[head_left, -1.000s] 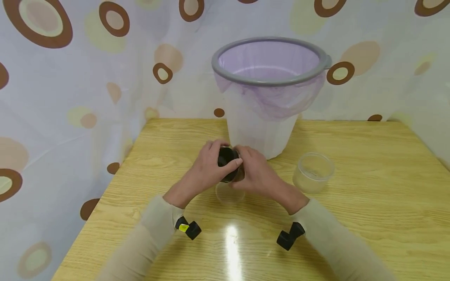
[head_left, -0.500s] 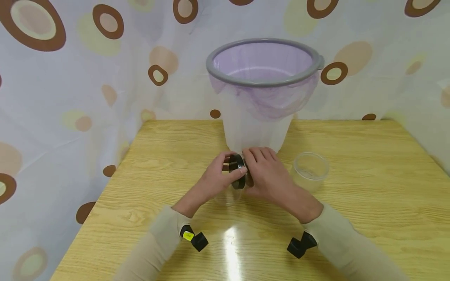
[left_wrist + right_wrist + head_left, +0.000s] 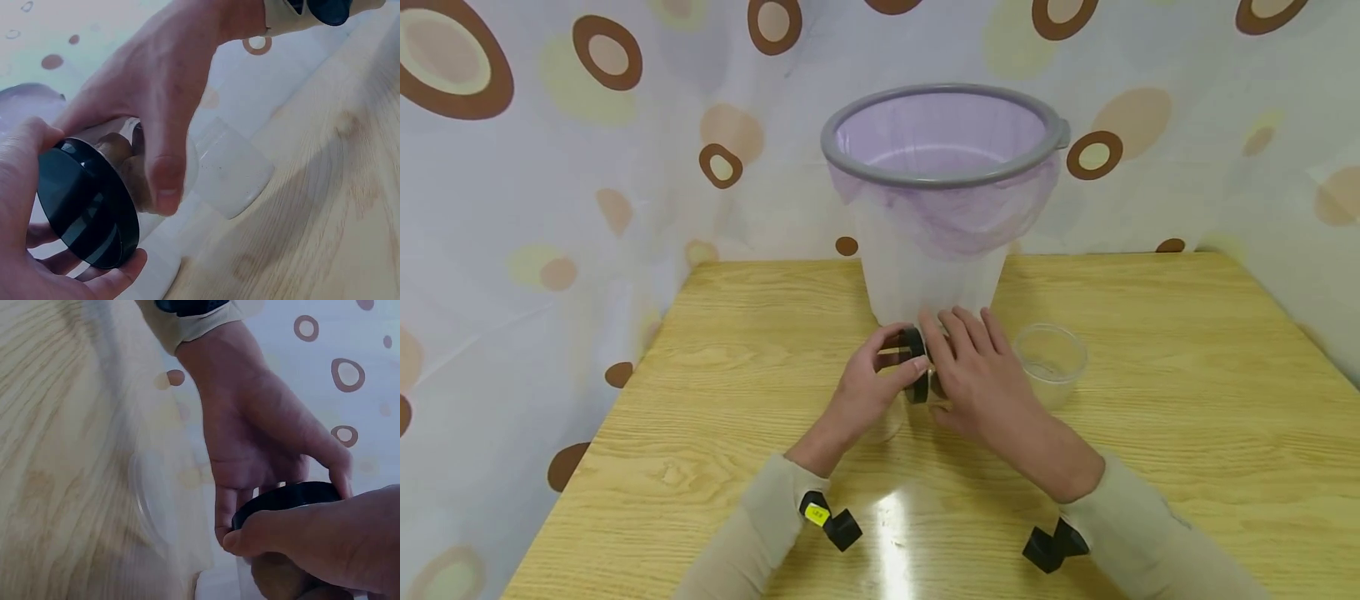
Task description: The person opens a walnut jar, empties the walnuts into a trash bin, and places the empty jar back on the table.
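A clear jar (image 3: 97,131) with several brown, rounded pieces (image 3: 132,176) inside is held on its side between the hands; I cannot tell what the pieces are. Its wide black lid (image 3: 914,367) faces left. My left hand (image 3: 867,392) grips this lid by the rim, thumb nearest me and fingers round the far side. My right hand (image 3: 988,387) holds the jar's body from the right, its thumb across the side in the left wrist view. In the head view that hand hides most of the jar.
A tall white bin (image 3: 925,275) with a grey rim and purple liner stands just behind the hands. An uncovered clear round container (image 3: 1051,367) sits to the right. Below the left hand lies a clear round piece (image 3: 886,427). Patterned cloth (image 3: 647,167) hangs round the wooden table (image 3: 760,333).
The jar has turned so that its lid, earlier facing me, points left. My right hand's fingers have straightened somewhat. The view has shifted slightly to the right.
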Available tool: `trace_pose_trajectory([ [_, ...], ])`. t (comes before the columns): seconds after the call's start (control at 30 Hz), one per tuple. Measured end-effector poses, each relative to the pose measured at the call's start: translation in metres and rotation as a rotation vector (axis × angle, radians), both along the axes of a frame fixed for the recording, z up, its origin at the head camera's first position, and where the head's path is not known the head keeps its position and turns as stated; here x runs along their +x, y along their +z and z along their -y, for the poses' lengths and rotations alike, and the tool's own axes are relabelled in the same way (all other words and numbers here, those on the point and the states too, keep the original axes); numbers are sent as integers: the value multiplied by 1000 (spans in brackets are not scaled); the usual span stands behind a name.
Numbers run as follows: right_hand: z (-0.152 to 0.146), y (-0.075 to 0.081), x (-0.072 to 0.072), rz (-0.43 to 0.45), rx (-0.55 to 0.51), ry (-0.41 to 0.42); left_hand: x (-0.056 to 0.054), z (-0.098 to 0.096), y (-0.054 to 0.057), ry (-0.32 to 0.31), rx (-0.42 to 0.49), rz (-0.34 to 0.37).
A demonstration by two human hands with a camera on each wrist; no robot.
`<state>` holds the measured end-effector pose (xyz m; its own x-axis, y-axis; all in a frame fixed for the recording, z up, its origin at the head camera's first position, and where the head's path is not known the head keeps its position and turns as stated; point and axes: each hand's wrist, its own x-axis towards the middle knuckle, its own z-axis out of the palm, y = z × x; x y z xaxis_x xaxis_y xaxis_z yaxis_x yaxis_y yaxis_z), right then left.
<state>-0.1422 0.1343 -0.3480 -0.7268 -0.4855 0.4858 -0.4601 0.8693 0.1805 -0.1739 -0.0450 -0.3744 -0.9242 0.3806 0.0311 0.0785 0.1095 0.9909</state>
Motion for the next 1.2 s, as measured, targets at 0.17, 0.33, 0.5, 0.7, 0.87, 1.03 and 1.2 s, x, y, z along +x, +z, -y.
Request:
trace_pose_trajectory([
  [0.17, -3, -5, 3, -52, -13, 0, 2, -3, 1, -20, 33, 24],
  [0.33, -3, -8, 2, -127, -29, 3, 5, -4, 2, -28, 35, 52],
  [0.5, -6, -11, 3, -148, -27, 21, 8, -5, 3, -79, 45, 100],
  [0.7, -10, -8, 6, -92, -13, 25, 11, -6, 1, -137, 8, 34],
  [0.87, -13, -2, 7, -28, -17, 22, 15, -7, -1, -100, -88, -120],
  [1.03, -11, 0, 7, -39, -6, 25, 18, -13, -5, -60, -212, -279],
  [1.2, -4, -1, 7, -109, -1, 35, 21, -19, -12, 2, -340, -505],
])
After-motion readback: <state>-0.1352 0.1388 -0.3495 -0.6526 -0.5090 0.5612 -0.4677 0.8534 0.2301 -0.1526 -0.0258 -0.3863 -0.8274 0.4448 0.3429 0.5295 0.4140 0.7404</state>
